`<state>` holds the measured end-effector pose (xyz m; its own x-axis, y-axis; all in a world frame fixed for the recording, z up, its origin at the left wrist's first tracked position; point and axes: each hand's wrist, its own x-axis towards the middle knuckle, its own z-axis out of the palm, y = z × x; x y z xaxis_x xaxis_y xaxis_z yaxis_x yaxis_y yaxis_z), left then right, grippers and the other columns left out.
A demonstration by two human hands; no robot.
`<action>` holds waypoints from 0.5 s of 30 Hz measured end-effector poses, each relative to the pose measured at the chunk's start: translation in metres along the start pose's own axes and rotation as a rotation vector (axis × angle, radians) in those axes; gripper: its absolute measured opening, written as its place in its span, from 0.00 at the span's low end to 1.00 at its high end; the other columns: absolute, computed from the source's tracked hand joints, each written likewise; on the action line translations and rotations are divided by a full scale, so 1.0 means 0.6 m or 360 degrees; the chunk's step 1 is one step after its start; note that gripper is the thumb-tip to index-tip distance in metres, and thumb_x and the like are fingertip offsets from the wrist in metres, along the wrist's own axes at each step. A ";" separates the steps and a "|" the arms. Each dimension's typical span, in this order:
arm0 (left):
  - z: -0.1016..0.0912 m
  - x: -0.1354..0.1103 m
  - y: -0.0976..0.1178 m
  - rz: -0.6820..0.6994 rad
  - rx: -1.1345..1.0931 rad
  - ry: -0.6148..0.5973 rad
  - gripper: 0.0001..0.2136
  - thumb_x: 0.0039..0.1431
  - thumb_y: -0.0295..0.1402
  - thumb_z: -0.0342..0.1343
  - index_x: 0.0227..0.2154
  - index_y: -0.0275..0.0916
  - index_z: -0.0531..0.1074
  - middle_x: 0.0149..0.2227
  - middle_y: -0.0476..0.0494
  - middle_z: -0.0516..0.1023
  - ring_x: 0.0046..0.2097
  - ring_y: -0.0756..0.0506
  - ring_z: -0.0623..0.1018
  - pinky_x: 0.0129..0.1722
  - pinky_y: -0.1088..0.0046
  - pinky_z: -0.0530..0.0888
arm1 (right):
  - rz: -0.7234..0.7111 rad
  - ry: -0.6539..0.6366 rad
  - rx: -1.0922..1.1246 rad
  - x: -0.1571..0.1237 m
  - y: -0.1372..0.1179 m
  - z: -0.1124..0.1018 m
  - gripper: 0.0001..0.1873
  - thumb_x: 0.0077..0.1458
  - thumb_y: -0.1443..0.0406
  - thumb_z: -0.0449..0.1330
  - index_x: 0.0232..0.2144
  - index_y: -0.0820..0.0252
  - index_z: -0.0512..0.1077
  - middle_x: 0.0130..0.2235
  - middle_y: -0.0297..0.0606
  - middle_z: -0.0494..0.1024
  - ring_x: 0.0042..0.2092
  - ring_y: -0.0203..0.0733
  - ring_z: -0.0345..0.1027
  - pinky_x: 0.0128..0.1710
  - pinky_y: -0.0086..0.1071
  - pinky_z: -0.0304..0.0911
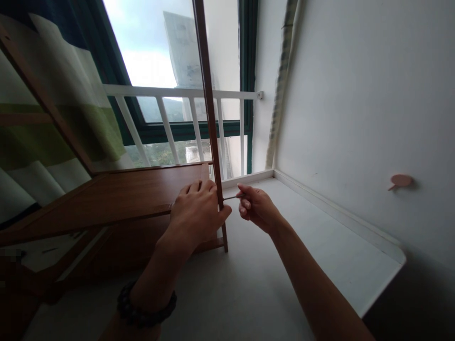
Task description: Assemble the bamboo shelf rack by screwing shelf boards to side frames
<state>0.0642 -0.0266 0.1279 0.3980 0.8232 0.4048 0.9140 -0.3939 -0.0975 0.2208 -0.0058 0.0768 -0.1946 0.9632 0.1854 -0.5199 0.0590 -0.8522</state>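
A brown wooden shelf rack (142,192) stands left of centre, with a slim dark upright post (209,104) at its right side. My left hand (195,213) grips the rack's corner, its fingers over the shelf board and its thumb reaching past the post. Just right of the post, my right hand (258,206) is closed in a pinch around a thin metal hex key (232,197). The key lies roughly level, and its far tip meets the post. What the tip sits in is too small to make out.
Behind the rack are a white railing (159,91) and a window. A striped curtain (88,113) hangs at the left. To the right, a white surface with a raised rim (334,222) runs along the wall, which bears a pink hook (401,180).
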 end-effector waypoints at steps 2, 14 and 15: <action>0.001 0.000 -0.001 0.0002 -0.0009 -0.0003 0.16 0.55 0.41 0.46 0.39 0.38 0.72 0.44 0.40 0.71 0.47 0.38 0.69 0.44 0.59 0.66 | -0.0019 -0.0020 0.0056 0.000 -0.001 -0.001 0.16 0.45 0.55 0.65 0.27 0.62 0.69 0.16 0.25 0.66 0.17 0.28 0.63 0.13 0.19 0.53; 0.002 0.002 0.000 0.0014 -0.0015 -0.0001 0.17 0.55 0.43 0.46 0.39 0.39 0.72 0.44 0.40 0.72 0.45 0.39 0.70 0.44 0.59 0.66 | -0.0390 -0.0176 -0.0671 -0.002 -0.012 -0.041 0.14 0.50 0.57 0.61 0.34 0.64 0.74 0.25 0.36 0.78 0.28 0.37 0.74 0.22 0.25 0.67; 0.003 0.002 0.000 0.0009 -0.0016 -0.0001 0.17 0.55 0.43 0.46 0.39 0.39 0.72 0.44 0.40 0.72 0.45 0.39 0.70 0.44 0.59 0.66 | -0.0393 -0.0166 -0.0736 -0.003 -0.014 -0.040 0.14 0.51 0.56 0.60 0.31 0.64 0.73 0.23 0.35 0.77 0.26 0.36 0.73 0.21 0.25 0.65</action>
<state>0.0646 -0.0249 0.1269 0.4031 0.8213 0.4037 0.9109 -0.4027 -0.0904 0.2456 -0.0020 0.0716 -0.2069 0.8761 0.4355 -0.1444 0.4129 -0.8993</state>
